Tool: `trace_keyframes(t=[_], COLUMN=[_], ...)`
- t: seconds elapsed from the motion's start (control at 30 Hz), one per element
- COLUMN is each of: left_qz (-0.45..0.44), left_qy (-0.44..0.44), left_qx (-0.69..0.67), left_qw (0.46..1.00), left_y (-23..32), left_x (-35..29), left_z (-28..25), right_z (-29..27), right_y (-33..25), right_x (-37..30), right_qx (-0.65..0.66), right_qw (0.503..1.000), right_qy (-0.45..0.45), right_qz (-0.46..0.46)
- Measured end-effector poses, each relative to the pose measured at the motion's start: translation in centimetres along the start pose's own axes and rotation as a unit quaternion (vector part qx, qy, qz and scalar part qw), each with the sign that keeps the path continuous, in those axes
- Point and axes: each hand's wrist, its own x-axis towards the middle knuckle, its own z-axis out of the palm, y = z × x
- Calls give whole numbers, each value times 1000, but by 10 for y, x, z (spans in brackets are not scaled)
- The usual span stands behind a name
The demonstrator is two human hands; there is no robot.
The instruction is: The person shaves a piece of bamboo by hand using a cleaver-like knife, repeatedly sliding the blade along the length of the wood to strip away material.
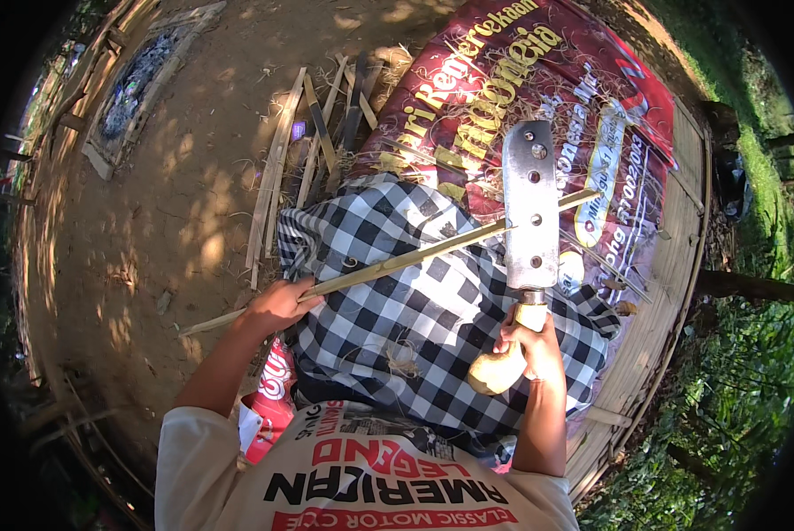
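A long, pale bamboo strip [406,257] slants across my lap, its left end low and its right end higher up. Near that left end my left hand [279,306] is closed around it. My right hand [533,343] grips the curved wooden handle of a cleaver [532,203], whose broad steel blade has a row of holes and points away from me. The blade crosses in front of the strip towards its far end and hides a short piece of it; whether they touch I cannot tell. A black-and-white checked cloth [370,230] covers my legs.
Under the strip's far end spreads a dark red printed banner [467,97] littered with thin shavings. Several bamboo strips [277,168] lie on the dirt ground to its left. A bamboo platform edge [680,292] curves along the right, and a framed ash pit [140,84] lies at far left.
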Motion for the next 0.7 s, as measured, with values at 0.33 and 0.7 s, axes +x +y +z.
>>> trace_keyframes(t=[0.33,0.7], left_qz=[45,38], left_qy=[9,23], left_qx=[4,-9], left_qw=[999,999], left_y=[-6,-10], left_x=[4,6], left_z=[3,17], right_z=[-17,-11], right_y=[18,-29], right_x=[0,-5], right_qx=[173,7], right_qw=[980,992], right_qy=[-80,81], right_qz=[58,-94])
